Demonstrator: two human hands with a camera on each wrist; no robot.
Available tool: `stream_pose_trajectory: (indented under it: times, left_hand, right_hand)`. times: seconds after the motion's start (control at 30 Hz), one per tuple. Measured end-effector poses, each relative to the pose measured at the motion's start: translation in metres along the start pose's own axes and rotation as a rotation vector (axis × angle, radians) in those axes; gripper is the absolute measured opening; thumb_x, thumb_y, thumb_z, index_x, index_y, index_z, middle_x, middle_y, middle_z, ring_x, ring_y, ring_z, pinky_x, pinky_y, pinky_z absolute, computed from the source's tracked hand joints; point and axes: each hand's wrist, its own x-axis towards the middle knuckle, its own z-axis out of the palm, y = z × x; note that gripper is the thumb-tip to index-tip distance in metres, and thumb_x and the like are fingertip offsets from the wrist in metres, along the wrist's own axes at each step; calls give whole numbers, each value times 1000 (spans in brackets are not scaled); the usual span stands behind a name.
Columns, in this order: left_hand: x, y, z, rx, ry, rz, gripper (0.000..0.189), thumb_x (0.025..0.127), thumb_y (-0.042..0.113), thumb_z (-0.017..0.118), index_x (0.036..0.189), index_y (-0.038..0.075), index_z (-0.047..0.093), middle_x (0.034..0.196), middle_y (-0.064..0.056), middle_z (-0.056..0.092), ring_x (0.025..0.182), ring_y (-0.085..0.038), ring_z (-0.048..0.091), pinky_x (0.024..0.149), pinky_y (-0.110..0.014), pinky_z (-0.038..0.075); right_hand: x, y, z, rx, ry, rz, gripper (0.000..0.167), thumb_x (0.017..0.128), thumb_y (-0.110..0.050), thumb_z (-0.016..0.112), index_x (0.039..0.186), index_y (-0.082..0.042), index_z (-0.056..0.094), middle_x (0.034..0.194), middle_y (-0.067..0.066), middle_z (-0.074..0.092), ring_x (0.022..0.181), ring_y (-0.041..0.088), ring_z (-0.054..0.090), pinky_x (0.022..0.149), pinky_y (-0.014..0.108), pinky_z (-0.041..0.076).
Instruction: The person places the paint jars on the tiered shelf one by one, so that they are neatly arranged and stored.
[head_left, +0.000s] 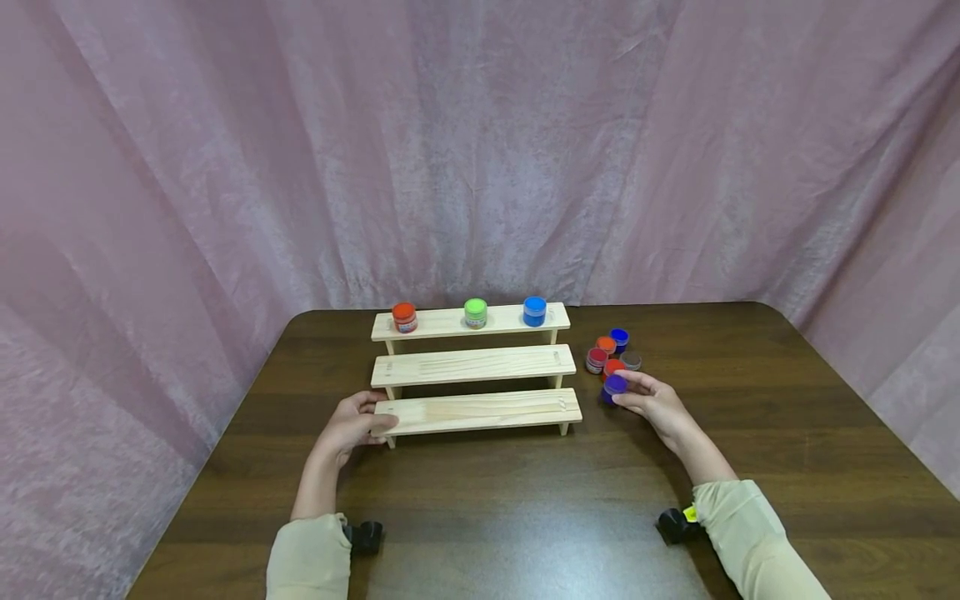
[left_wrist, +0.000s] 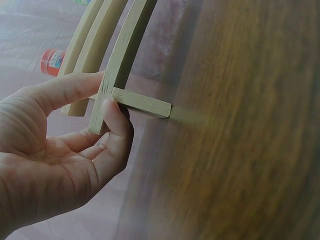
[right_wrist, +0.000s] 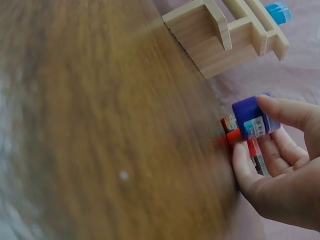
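Pink curtain [head_left: 480, 150] is hung behind the table [head_left: 510, 500]. Red jar [head_left: 404, 318], green jar [head_left: 476, 313] and blue jar [head_left: 534, 312] are placed on the top tier [head_left: 442, 322] of the rack [head_left: 474, 365]; its lowest tier [head_left: 480, 410] is gripped by the left hand [head_left: 352, 426]. Beside five remaining jars [head_left: 597, 359], a purple jar [head_left: 612, 387] is pinched by the right hand [head_left: 657, 406]; lift cannot be confirmed.
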Motion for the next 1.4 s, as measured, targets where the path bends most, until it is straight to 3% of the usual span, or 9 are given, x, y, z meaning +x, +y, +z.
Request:
stream_pose_trajectory:
  times: [0.1,0.3,0.7,0.87,1.0,1.27,1.4]
  left_hand:
    - [0,0,0,9,-2,3,55,86,4,66,134,-10,43,103,-12,58,72,-10,59,60,-20,56]
    - [1,0,-1,3,8,-1,55,86,4,67,134,-10,43,103,-13,57,71,-10,58,59,-20,55]
    - [0,-1,1,1,6,-5,55,85,4,68,133,-9,44,100,-10,57,71,-10,58,59,-21,55]
    - [-1,-1,1,4,7,1,55,86,3,68,133,-10,43,101,-11,58,71,-11,58,59,-21,56]
    - [2,-3,0,3,3,-2,56,86,3,68,134,-10,42,103,-13,58,72,-11,58,59,-22,56]
    - [2,-3,0,8,14,-5,55,85,3,69,133,-9,44,104,-14,58,73,-12,58,59,-22,56]
    - [2,-2,1,22,22,-7,53,85,4,68,132,-9,45,104,-14,58,73,-11,59,60,-22,56]
  right_hand:
    - [-2,-3,2,49,-16,3,64,93,-7,61,148,4,31,156,25,21,92,-10,58,85,10,51]
    - [-2,-7,5,50,-13,-4,62,92,-7,63,146,3,36,149,20,30,93,-7,59,86,13,52]
    - [-5,-19,9,31,-21,-26,60,93,-13,64,146,-1,39,153,20,28,94,-8,60,90,14,52]
    - [-6,-28,9,39,-33,-45,59,92,-14,66,145,-4,42,135,9,44,96,-6,60,94,17,52]
    - [-6,-36,10,61,-28,-47,60,91,-11,66,145,-3,42,120,-1,47,93,-4,61,90,15,53]
    - [-5,-49,13,25,-36,-58,65,92,-11,65,148,2,33,130,13,47,93,-5,61,90,15,53]
    - [-3,-52,17,22,-48,-76,63,93,-11,64,148,2,35,147,20,38,95,-7,61,89,14,53]
